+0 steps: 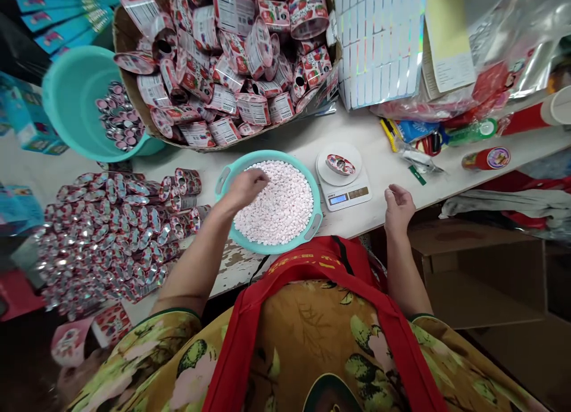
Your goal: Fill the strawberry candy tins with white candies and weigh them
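My left hand (246,189) hovers over the left part of a turquoise basin (318,208) filled with small pale-pink candies (285,207). Its fingers are curled together, and whatever is between them, if anything, cannot be made out. To the basin's right, a white digital scale (360,195) carries a small red-and-white printed tin (340,164) with a dark opening on top. My right hand (398,207) is at the table's front edge, right of the scale. Its fingers are loosely bent and apart, with nothing visible in them.
A cardboard box (187,145) heaped with printed tins stands behind the basin. Rows of tins (120,233) cover the left. A deeper turquoise tub (71,103) holds small caps. Sticker sheets (379,43), a yellow cutter (388,135) and a red roll (482,159) lie rightward.
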Tool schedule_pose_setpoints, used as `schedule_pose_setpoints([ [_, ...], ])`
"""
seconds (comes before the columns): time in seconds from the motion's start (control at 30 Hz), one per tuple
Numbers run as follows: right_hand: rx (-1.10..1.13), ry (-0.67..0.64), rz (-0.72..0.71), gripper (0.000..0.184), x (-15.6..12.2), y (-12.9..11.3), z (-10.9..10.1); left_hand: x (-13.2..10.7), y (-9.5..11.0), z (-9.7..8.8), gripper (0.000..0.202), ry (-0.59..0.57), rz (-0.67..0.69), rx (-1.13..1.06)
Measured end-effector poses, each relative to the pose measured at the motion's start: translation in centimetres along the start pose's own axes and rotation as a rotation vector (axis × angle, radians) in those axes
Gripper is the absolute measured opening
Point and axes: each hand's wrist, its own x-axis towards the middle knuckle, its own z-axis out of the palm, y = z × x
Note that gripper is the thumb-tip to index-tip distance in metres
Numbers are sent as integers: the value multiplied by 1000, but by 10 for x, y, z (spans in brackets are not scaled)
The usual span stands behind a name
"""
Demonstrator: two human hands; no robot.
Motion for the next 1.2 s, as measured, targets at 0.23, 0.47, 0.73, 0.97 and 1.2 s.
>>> schedule_pose_setpoints([
  [0.23, -7, -73, 28, 44, -12, -2, -6, 34, 75, 53, 29, -187, 296, 346],
  [0.47, -254, -296, -295, 73, 2, -23, 58, 1, 36, 40, 30, 3, 202, 308],
  [0.73, 83, -646, -80, 59, 8, -98, 120, 5, 44, 55, 38, 200, 5, -844],
  [0.97, -7, -1200, 414, 51, -50, -142, 121, 6, 55, 68, 64, -273, -311, -1777],
  [1.2, -61, -1174, 523, 50, -59, -127, 120, -5, 40, 88, 44, -280, -412, -1880],
])
